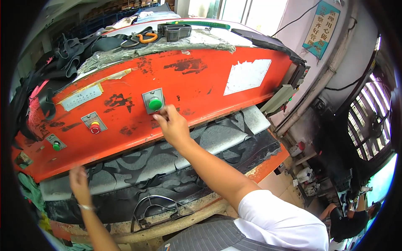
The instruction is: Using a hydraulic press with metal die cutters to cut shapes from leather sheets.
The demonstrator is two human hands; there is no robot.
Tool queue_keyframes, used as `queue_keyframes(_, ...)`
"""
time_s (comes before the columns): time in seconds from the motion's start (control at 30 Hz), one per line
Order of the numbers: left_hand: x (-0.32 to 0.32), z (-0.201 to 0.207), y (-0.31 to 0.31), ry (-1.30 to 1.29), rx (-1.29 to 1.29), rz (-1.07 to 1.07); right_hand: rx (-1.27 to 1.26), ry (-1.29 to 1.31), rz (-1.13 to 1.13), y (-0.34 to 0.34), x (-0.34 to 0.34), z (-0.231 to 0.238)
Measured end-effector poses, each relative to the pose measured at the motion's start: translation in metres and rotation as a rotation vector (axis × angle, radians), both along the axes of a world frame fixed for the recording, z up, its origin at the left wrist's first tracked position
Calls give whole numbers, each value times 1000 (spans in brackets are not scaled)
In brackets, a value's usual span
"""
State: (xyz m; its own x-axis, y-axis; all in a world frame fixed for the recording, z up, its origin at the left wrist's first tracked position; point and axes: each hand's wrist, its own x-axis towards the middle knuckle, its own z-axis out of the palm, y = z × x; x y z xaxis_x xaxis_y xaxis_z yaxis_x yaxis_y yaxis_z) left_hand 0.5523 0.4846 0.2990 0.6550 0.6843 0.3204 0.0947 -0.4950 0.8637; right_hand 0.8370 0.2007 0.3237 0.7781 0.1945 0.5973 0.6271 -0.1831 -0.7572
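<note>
Across the middle: orange press beam [205,98]. Below beam, pale pad [258,120] w/ black scraps [134,158] on top; farther below beam, curved metal frame [155,196]. Just under beam's left part, L hand [78,184] (blurred, can't tell if fingers apart or together). At beam's centre, R hand [172,125], thumb & index tips slightly apart, next to green btn [155,104] on beam's face.

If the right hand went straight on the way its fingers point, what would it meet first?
Most likely the green button or the grey plate around it: the right hand points up and left toward them, though one view leaves the remaining gap unclear.
</note>
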Motion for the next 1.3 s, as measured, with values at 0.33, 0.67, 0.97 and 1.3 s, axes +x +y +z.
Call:
queue_keyframes(0.33,-76,-66,-287,282,434,-118,-335,73,-238,-152,33,-92)
queue_keyframes(0.67,-75,-72,-325,339,435,93,-873,-39,-564,-268,153,-128)
queue_keyframes(0.97,-90,-74,-321,300,375,25,-1068,75,-458,-230,178,-95)
queue_keyframes(1.3,-116,-70,-93,84,253,169,-670,-266,-686,-434,300,-152)
